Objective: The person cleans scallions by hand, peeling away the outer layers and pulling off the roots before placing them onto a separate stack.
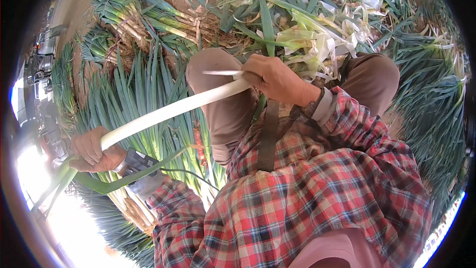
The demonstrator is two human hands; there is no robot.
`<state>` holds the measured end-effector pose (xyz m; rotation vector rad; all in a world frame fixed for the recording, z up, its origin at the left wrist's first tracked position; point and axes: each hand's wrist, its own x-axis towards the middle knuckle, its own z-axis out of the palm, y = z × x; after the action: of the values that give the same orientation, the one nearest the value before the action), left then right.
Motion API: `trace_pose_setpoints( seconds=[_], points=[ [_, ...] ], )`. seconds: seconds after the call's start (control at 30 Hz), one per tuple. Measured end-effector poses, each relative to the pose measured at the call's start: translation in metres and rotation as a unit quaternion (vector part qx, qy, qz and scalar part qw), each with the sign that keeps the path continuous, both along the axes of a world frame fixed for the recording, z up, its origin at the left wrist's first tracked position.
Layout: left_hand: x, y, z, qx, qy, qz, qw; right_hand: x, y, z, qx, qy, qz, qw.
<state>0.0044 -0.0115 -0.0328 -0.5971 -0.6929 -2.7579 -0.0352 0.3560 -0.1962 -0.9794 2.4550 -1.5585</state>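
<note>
A long green onion [173,110] lies slantwise across my front, its white stalk bare and smooth. My left hand [94,151] is closed round it near the leaves, which trail off to the lower left and over the wrist. At the other end, above my knees, my right hand [275,79] is closed at the stalk's tip, and the fingers hide that end. A thin pale strip [220,73] sticks out leftward from the right fingers; I cannot tell whether it is a blade or peeled skin. Just beyond that hand a flat green leaf [267,25] points away.
Bundled green onions [144,89] lie left of my knees, with more tied bundles [119,12] at the far left. Loose leaves and papery peelings [322,34] are heaped ahead. A large pile of green onions [434,104] is on the right.
</note>
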Motion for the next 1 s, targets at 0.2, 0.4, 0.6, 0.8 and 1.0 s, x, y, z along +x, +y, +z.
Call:
trace_pose_setpoints(
  seconds=[0.2,0.4,0.6,0.8,1.0],
  points=[
    [-0.009,0.011,-0.004,0.001,0.032,-0.032,0.999,-0.015,0.009,-0.016,-0.077,-0.299,0.045,0.95],
    [0.005,-0.019,0.004,-0.054,0.031,-0.026,0.998,-0.011,-0.011,0.004,0.023,-0.177,0.093,0.98],
    [-0.018,0.007,0.014,0.012,0.014,-0.022,1.0,-0.03,0.033,-0.041,0.269,-0.056,-0.08,0.958],
    [-0.041,0.024,0.05,-0.133,-0.136,0.211,0.959,-0.05,0.045,-0.006,0.144,0.018,-0.178,0.973],
    [-0.083,0.064,0.151,-0.477,-0.109,0.423,0.763,-0.045,0.043,0.045,0.178,-0.052,-0.095,0.978]
  ],
)
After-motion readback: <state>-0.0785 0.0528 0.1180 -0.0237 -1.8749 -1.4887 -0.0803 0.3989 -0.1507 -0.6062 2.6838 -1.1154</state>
